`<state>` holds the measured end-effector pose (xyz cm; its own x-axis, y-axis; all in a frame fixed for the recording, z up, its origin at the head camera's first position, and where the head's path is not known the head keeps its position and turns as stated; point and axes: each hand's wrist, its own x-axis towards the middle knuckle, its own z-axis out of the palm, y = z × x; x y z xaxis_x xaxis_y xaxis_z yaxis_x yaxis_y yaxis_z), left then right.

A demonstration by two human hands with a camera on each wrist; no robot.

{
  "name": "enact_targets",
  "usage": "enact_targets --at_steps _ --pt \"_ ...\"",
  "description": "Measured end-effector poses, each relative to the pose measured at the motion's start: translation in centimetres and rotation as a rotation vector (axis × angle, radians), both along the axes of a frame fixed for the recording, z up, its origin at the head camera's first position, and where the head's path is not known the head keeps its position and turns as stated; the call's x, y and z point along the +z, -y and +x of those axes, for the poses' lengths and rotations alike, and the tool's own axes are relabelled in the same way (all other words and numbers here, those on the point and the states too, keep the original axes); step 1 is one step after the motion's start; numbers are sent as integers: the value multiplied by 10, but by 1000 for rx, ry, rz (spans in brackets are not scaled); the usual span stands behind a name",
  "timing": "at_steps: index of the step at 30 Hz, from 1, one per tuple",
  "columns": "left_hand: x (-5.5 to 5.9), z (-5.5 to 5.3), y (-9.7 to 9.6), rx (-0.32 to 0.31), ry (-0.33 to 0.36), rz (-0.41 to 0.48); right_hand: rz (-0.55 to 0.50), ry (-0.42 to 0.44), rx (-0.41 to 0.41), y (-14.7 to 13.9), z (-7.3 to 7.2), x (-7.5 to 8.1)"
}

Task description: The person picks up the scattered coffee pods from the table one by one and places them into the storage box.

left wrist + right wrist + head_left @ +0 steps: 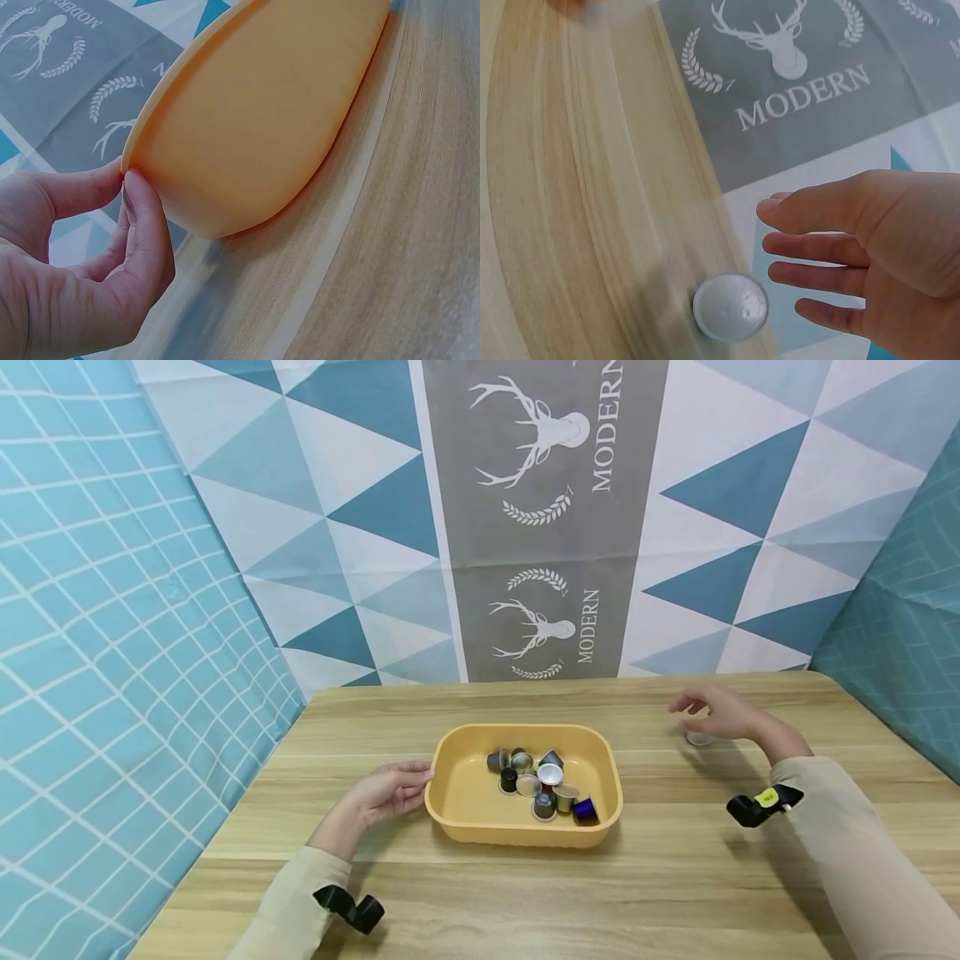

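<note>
An orange-yellow plastic basket (517,835) sits on the wooden table. Inside lie several coffee capsules (550,774), some foil side up, with a dark blue one (585,811) at the front right corner. My left hand (393,792) pinches the basket's left rim between thumb and fingers, and the left wrist view shows that grip on the rim (142,112) up close. Over at the right, my right hand (716,712) hovers above the table, holding nothing, its fingers slightly bent. Just below it a single round, silver-topped capsule (730,307) rests on the wood, partly covered by the hand in the head view.
Behind the table's far edge hangs a patterned cloth (540,527) with deer heads and triangles. A blue grid cloth (112,635) borders the left side and a teal one (892,627) the right. The wooden tabletop (480,902) extends in front of the basket.
</note>
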<state>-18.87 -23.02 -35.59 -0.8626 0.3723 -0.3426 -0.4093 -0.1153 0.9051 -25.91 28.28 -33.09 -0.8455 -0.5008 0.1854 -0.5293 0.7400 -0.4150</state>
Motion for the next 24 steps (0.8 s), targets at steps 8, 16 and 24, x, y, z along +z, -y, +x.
enact_targets --at_steps 8,16,24 --pt "0 0 0 2 -5 -8 10 10 -20 -10 -3 -9" --pt "0 0 -2 0 -1 -21 0 92 -44 -16 -4 -15" --pt "-1 -1 -1 14 -4 -40 5 80 -35 -18 -4 -21"
